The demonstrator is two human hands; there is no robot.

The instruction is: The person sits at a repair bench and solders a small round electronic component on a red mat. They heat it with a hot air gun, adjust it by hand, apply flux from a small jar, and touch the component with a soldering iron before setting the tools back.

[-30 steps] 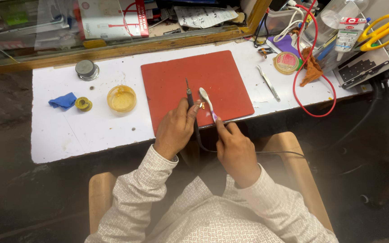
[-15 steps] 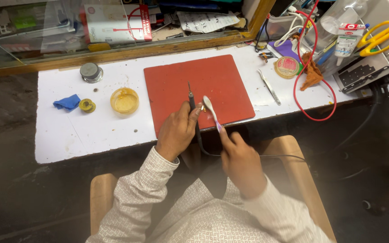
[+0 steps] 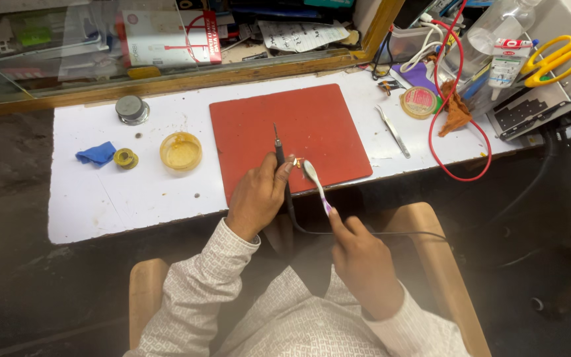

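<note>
My left hand (image 3: pixel 259 197) grips a black soldering iron (image 3: pixel 278 151) whose tip points away over the red mat (image 3: pixel 285 129); its fingertips also pinch a small gold-coloured part (image 3: pixel 296 160). My right hand (image 3: pixel 363 264) holds a toothbrush (image 3: pixel 314 182) by its purple handle, with the white head touching that small part. Both hands hover at the near edge of the mat, over the white worktop (image 3: pixel 133 192).
Left of the mat sit a round yellow flux tin (image 3: pixel 180 151), a small solder spool (image 3: pixel 125 158), a blue cloth (image 3: pixel 96 153) and a metal tin (image 3: pixel 131 109). Tweezers (image 3: pixel 393 131), a red wire (image 3: pixel 460 125), a round tape tin (image 3: pixel 419 102) and yellow scissors (image 3: pixel 552 61) lie to the right.
The hands have stayed together at the mat's near edge; the toothbrush head shifted slightly against the small part. The camera view moved a little.
</note>
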